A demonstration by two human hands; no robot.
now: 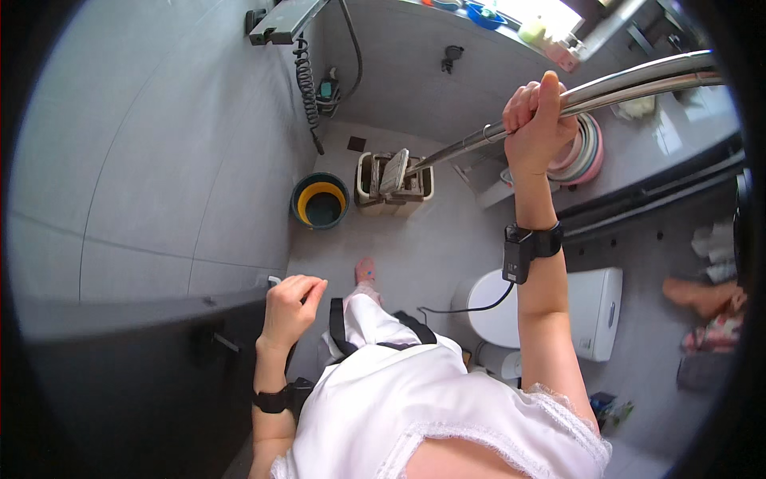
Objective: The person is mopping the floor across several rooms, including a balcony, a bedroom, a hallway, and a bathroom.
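Note:
My right hand (538, 123) is closed around the metal pole of a flat mop, its thumb on top. The pole (488, 133) slants down to the mop's flat head (395, 171), which stands tilted in a two-part mop bucket (392, 206) on the tiled floor. Alongside the part in my hand, a second shiny metal tube or rod runs up to the right edge; how the two relate I cannot tell. My left hand (293, 308) is raised at the left with curled fingers, near a small light-coloured fitting on the wall; nothing shows in it.
A dark round bucket with a yellow inside (320, 203) stands left of the mop bucket. At the right are a white toilet (497, 308) and stacked basins (586, 152). Bottles line the window sill (520, 41). A coiled hose (306, 84) hangs on the left wall.

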